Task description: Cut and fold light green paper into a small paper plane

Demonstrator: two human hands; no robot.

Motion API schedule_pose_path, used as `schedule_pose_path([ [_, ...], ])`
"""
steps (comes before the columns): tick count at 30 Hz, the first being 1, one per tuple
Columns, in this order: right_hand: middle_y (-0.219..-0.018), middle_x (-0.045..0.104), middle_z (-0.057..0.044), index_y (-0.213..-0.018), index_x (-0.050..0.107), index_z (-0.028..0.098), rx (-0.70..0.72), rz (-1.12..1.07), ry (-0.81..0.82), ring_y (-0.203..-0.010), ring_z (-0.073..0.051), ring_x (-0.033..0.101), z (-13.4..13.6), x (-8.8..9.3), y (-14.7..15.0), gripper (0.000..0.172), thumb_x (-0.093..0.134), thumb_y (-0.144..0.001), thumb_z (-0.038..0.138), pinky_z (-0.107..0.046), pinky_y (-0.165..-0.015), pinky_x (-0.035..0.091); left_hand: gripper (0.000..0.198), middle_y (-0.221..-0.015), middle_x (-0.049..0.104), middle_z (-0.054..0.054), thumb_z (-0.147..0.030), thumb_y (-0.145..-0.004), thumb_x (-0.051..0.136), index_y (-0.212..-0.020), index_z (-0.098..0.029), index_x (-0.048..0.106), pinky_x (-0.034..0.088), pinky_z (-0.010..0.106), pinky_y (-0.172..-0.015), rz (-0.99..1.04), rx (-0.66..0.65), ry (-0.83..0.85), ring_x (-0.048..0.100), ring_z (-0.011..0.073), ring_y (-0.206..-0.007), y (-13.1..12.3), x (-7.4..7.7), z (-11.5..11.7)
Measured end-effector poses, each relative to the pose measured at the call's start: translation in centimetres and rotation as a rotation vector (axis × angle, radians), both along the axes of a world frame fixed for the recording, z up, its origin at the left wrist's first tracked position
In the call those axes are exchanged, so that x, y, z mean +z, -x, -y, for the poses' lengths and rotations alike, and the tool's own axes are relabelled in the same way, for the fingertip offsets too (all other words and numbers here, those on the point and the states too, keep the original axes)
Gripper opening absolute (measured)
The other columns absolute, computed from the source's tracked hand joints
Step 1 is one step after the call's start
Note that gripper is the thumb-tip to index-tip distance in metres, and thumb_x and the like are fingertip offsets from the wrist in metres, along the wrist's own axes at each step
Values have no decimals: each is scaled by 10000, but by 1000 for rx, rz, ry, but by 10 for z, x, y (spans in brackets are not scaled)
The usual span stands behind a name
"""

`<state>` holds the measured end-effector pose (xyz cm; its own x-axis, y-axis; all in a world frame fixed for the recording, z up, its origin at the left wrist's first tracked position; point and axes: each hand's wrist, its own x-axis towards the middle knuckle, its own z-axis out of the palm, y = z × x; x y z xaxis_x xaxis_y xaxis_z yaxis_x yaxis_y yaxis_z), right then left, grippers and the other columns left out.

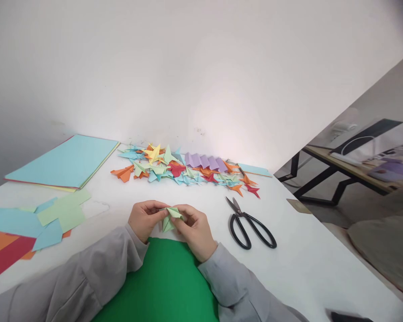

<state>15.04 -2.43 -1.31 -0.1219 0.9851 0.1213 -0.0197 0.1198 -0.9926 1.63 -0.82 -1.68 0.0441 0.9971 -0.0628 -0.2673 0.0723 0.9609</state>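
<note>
Between my two hands is a small folded piece of light green paper (pixel 169 222), held just above the table's near edge. My left hand (pixel 147 220) pinches its left side between thumb and fingers. From the other side my right hand (pixel 196 228) grips the paper, thumb in front and fingers partly hidden behind it. Black-handled scissors (pixel 243 219) lie with blades slightly apart to the right of my right hand. Beyond both hands, folded paper figures (pixel 176 169) in many colours are heaped along the wall.
A stack of large coloured sheets (pixel 67 161), light blue on top, lies at the back left. Loose cut paper pieces (pixel 50 223) overlap at the left. A pleated purple paper strip (pixel 206 162) stands among the figures. Off the table's right edge is another desk (pixel 349 167).
</note>
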Motion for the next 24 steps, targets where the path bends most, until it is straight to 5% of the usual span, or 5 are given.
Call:
schedule_pose_path([
  [15,-504,498,35,-753,612,142,-20,-35,37,-405,-66,371,0,2,1,212,635,-650,327,-203,-385,303,194,-564,643,27,-196,-467,734,-635,-126,670,455,249,-558,-23,-2,19,572,137,-557,-1,5,1],
  [24,-502,507,36,-752,610,147,-28,-56,75,-400,-68,383,-1,0,1,191,621,-663,317,-202,-388,311,159,-521,624,23,-217,-471,726,-578,-121,657,443,257,-535,174,-38,149,550,122,-506,-4,10,1],
])
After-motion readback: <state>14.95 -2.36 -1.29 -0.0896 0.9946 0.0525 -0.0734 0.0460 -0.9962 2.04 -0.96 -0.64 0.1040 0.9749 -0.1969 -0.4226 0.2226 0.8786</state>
